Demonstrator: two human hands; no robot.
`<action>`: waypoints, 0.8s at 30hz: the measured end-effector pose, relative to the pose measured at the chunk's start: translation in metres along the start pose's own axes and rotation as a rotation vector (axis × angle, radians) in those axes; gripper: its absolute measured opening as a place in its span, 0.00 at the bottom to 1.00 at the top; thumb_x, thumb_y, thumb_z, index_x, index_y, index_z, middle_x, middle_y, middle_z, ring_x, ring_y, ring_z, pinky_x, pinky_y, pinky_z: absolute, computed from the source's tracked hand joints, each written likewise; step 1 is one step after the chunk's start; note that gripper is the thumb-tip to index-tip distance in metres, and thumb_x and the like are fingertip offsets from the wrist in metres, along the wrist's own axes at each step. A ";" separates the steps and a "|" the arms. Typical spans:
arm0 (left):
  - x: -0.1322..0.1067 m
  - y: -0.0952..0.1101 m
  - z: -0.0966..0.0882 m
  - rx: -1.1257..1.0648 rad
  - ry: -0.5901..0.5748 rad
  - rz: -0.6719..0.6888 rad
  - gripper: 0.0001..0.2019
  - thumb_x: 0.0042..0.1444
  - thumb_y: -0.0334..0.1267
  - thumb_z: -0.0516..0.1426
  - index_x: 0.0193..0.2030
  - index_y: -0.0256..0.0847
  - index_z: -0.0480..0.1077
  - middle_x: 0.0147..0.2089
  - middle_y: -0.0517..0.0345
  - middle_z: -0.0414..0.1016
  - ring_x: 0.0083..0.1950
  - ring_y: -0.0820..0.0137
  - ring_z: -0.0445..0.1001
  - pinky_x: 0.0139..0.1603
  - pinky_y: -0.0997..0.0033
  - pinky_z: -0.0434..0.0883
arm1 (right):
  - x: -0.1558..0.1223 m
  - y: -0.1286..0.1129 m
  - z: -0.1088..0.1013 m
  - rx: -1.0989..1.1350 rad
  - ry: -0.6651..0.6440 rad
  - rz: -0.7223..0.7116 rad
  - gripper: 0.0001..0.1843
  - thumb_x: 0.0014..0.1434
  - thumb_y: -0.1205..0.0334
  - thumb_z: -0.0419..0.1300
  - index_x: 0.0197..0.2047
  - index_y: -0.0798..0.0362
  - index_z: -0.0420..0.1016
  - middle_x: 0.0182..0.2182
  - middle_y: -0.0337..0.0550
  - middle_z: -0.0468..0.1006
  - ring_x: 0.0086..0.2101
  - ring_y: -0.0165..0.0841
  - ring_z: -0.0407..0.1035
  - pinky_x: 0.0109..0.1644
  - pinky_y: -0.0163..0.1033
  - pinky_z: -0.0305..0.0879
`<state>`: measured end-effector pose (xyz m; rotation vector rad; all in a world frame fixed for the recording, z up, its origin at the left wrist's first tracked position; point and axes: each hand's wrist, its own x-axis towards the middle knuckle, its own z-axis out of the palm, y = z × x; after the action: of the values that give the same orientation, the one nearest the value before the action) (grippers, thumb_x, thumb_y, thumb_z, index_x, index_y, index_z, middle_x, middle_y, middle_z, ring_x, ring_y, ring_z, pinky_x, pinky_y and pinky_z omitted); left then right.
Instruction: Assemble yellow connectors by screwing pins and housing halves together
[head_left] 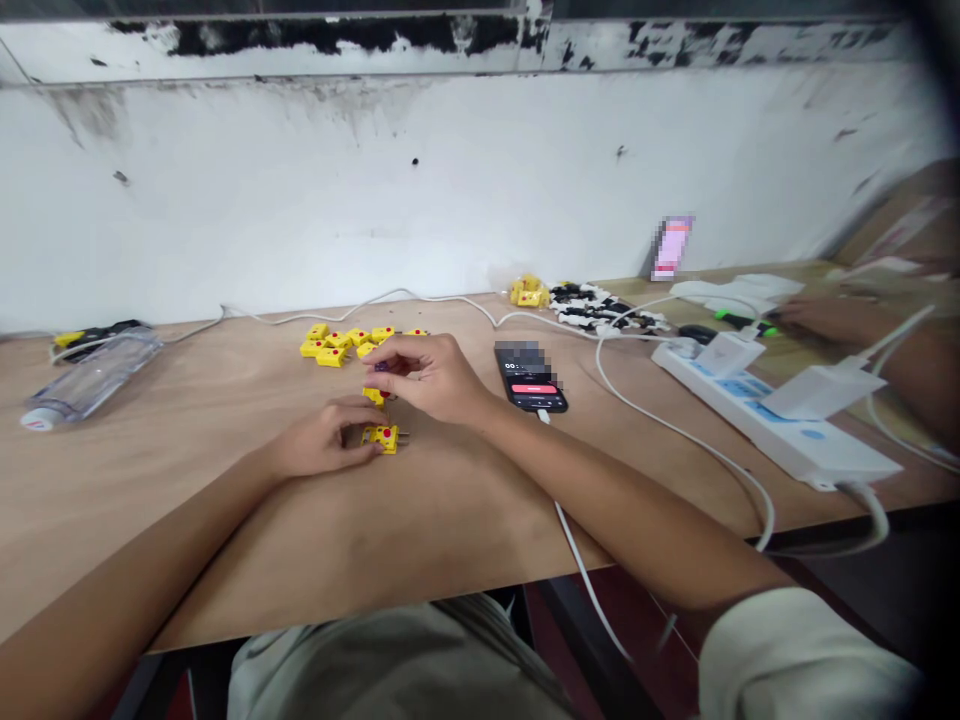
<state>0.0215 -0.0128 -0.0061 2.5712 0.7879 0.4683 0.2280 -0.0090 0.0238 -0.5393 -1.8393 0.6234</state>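
The worktop point(225, 500) is smooth, light-brown plywood, set against a scuffed white plaster wall point(300, 200). A white power strip point(780, 425) and a black smartphone point(531, 378) lie to the right of the hands. A group of yellow plug connectors point(337, 345) lies just beyond the hands; each has a rectangular plastic body with a red dot.

Both forearms angle inward from the lower corners of the view. The left hand point(322, 438) is curled, its fingertips touching a two-pin yellow connector point(382, 438) on the worktop. The right hand point(427, 378) is raised, thumb and forefinger pinching a small dark part point(381, 367) directly above another yellow connector point(373, 396).
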 end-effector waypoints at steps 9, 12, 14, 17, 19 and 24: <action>-0.002 -0.003 0.001 -0.003 -0.010 -0.030 0.16 0.60 0.42 0.57 0.53 0.42 0.73 0.45 0.54 0.77 0.32 0.71 0.70 0.34 0.73 0.69 | 0.002 -0.003 -0.001 0.214 -0.160 0.130 0.05 0.60 0.66 0.60 0.38 0.53 0.78 0.34 0.38 0.80 0.37 0.28 0.76 0.45 0.37 0.74; -0.002 -0.002 0.000 -0.004 -0.014 -0.017 0.16 0.60 0.41 0.57 0.54 0.42 0.73 0.46 0.53 0.75 0.36 0.71 0.71 0.36 0.73 0.69 | 0.005 -0.004 -0.005 0.271 -0.239 0.126 0.07 0.63 0.68 0.56 0.39 0.54 0.75 0.36 0.40 0.79 0.38 0.27 0.75 0.45 0.36 0.73; -0.001 0.000 0.000 -0.004 -0.014 -0.011 0.15 0.61 0.41 0.57 0.53 0.41 0.73 0.46 0.53 0.75 0.36 0.71 0.71 0.36 0.74 0.69 | 0.006 -0.004 -0.007 0.312 -0.277 0.139 0.08 0.64 0.70 0.53 0.41 0.54 0.74 0.39 0.42 0.78 0.40 0.27 0.75 0.46 0.36 0.72; -0.001 0.001 0.000 -0.013 -0.022 -0.016 0.15 0.61 0.40 0.57 0.53 0.41 0.73 0.45 0.53 0.75 0.35 0.72 0.70 0.35 0.75 0.68 | 0.004 -0.001 -0.007 0.313 -0.253 0.136 0.10 0.66 0.70 0.50 0.42 0.55 0.73 0.40 0.44 0.78 0.40 0.27 0.75 0.46 0.36 0.71; -0.001 0.001 0.000 -0.021 -0.030 -0.020 0.15 0.61 0.40 0.57 0.53 0.41 0.72 0.45 0.53 0.75 0.33 0.73 0.69 0.33 0.75 0.67 | 0.002 0.001 -0.005 0.221 -0.183 0.082 0.08 0.65 0.67 0.54 0.41 0.54 0.74 0.39 0.42 0.78 0.38 0.27 0.73 0.43 0.35 0.71; 0.000 0.000 0.000 -0.022 -0.019 -0.011 0.16 0.60 0.39 0.57 0.54 0.41 0.73 0.44 0.54 0.75 0.32 0.74 0.69 0.32 0.76 0.66 | 0.000 0.004 0.003 0.008 0.054 -0.035 0.04 0.55 0.62 0.67 0.33 0.53 0.80 0.32 0.39 0.74 0.33 0.27 0.69 0.38 0.35 0.68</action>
<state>0.0215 -0.0131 -0.0059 2.5461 0.7850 0.4463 0.2259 -0.0065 0.0200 -0.5127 -1.7913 0.5867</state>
